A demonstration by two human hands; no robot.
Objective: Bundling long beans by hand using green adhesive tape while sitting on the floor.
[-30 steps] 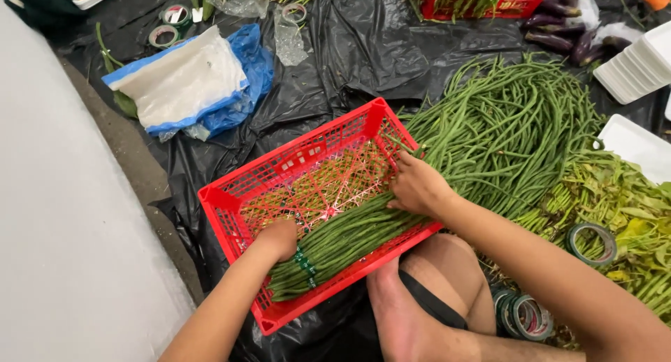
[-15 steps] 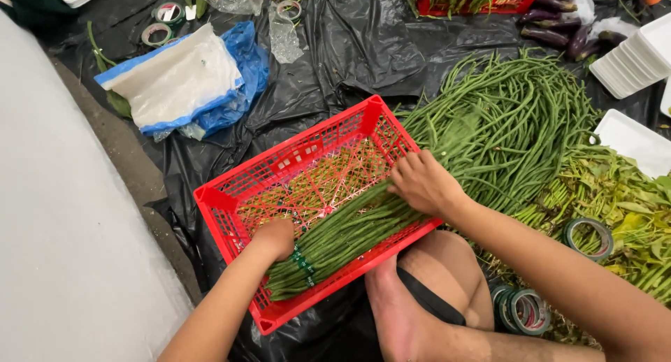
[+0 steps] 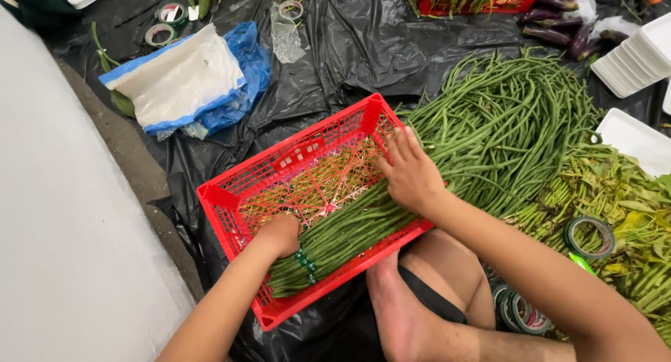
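Observation:
A red plastic crate (image 3: 231,201) sits on black plastic sheeting in front of me. A tied bundle of long green beans (image 3: 335,236) lies along its near side. My left hand (image 3: 279,234) rests fisted on the bundle's left end, close to a green tie band (image 3: 305,261). My right hand (image 3: 409,173) lies flat, fingers spread, on the bundle's right end at the crate's right wall. A large loose heap of long beans (image 3: 517,124) is just right of the crate.
Rolls of tape (image 3: 588,236) and leafy greens (image 3: 622,208) lie at right, with white foam trays (image 3: 632,58) and aubergines (image 3: 559,30) beyond. A blue and white bag (image 3: 189,82) lies at upper left. My bare leg (image 3: 433,299) is below the crate.
Both hands stay on the bean bundle in the crate. The right hand has flattened slightly onto the beans; the view has shifted a little.

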